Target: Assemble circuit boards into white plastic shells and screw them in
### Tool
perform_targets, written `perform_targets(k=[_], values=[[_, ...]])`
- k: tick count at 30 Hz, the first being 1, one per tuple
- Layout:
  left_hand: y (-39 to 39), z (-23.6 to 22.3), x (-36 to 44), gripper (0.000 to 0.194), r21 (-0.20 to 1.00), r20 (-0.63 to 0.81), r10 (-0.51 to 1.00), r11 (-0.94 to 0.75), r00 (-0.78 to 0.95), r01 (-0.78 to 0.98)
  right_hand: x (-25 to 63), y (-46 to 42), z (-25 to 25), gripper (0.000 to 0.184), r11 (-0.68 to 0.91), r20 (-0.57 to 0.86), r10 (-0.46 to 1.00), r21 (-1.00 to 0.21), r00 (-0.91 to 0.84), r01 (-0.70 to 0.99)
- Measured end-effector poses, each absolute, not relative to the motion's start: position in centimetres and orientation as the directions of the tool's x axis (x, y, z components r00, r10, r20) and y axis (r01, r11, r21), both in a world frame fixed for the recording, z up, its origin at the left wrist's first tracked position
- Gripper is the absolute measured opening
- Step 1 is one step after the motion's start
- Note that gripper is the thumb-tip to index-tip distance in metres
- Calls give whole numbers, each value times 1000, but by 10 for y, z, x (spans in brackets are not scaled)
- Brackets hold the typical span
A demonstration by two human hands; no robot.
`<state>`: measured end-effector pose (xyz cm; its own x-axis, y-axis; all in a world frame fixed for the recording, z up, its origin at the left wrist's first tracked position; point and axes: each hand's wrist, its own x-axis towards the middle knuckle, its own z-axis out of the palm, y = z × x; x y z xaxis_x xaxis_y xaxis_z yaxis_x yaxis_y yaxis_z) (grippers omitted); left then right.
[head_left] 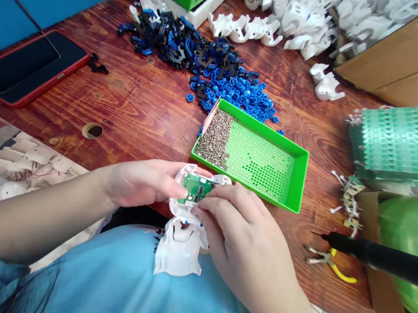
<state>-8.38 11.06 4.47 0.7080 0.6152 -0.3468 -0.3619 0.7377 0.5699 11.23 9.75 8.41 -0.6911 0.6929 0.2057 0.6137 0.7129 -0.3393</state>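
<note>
Both hands meet at the near edge of the wooden table over a white plastic housing (pixel 180 248) that carries a small green circuit board (pixel 196 188). My left hand (pixel 143 181) grips the housing's upper part from the left, fingers curled round it. My right hand (pixel 240 228) comes from the right with its fingertips pinched on the board's right edge, pressing it into the housing. The housing's lower end rests against my blue-clad lap.
A green perforated tray (pixel 266 162) with a heap of small screws stands just beyond the hands. Blue and black plastic parts (pixel 213 71) and white housings (pixel 310 15) lie farther back. A red-cased phone (pixel 23 65) is left; a black screwdriver (pixel 381 256), yellow-handled pliers (pixel 330 261) and stacked green boards (pixel 401 139) right.
</note>
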Motion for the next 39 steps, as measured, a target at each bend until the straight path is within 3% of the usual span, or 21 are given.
perform_targets(k=[4, 12, 16, 19, 21, 22, 24, 26, 28, 39], values=[[95, 41, -74, 43, 572, -314, 703, 676, 638, -464, 111, 97, 82, 15, 695, 208, 716, -306, -667, 650], [88, 39, -58, 35, 772, -322, 885, 451, 336, -448, 106, 93, 77, 12, 689, 298, 722, -234, -624, 686], [88, 39, -59, 33, 819, -366, 906, 422, 213, -389, 106, 89, 78, 14, 670, 339, 741, -306, -580, 676], [86, 39, -62, 30, 848, -350, 918, 395, 187, -354, 111, 87, 75, 23, 557, 405, 824, -456, -396, 694], [85, 38, -64, 30, 871, -341, 923, 381, 176, -310, 116, 88, 69, 34, 382, 319, 923, -696, -215, 608], [85, 38, -65, 30, 885, -332, 928, 369, 170, -285, 118, 89, 66, 37, 266, 207, 963, -824, -171, 500], [84, 37, -65, 29, 910, -300, 938, 336, 174, -242, 119, 92, 59, 36, 14, -39, 977, -970, -212, 243], [83, 37, -65, 28, 930, -260, 947, 298, 191, -215, 118, 94, 55, 31, -148, -170, 944, -984, -282, 97], [83, 37, -64, 27, 943, -232, 951, 272, 204, -193, 116, 97, 53, 27, -210, -218, 935, -976, -279, 60], [86, 47, -67, 24, 975, -217, 952, 223, 218, -6, 108, 101, 48, 16, -166, -168, 951, -986, -260, 31]])
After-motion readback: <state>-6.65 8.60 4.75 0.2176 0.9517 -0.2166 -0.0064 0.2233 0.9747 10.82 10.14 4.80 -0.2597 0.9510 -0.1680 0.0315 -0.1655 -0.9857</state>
